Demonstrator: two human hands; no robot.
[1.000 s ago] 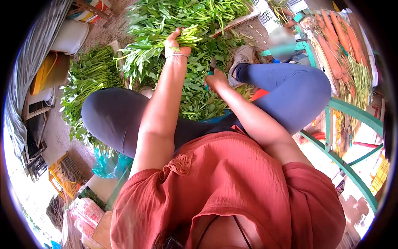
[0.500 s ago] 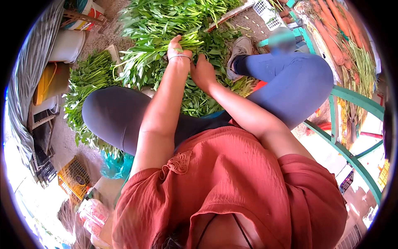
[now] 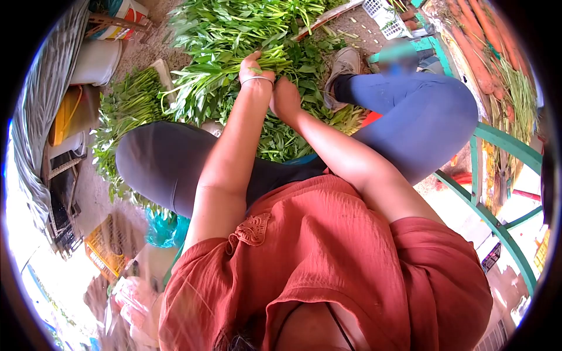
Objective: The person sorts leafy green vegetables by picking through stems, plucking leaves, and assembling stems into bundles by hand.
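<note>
My left hand (image 3: 256,69), with a thin bangle at its wrist, is closed around a bunch of leafy greens (image 3: 219,75) that looks like water spinach. Its pale stems (image 3: 274,58) point right and the leaves spread left. Close beside it, my right hand (image 3: 285,98) is curled just below the stem ends, by the left wrist. Its fingers are mostly hidden, so what they hold does not show. A large heap of the same greens (image 3: 228,26) lies beyond my hands, and more loose leaves (image 3: 281,137) lie beneath them, between my legs.
Another pile of greens (image 3: 126,111) lies left of my left knee. Carrots (image 3: 468,58) are stacked at the upper right, behind a green metal frame (image 3: 506,146). A white plastic basket (image 3: 386,20) stands at the top. A yellow crate (image 3: 105,248) and teal plastic bag (image 3: 167,228) are lower left.
My right hand has turned and curled more, drawing closer to the left wrist. The left hand keeps its grip on the bunch, nearly in the same place. The view has shifted slightly.
</note>
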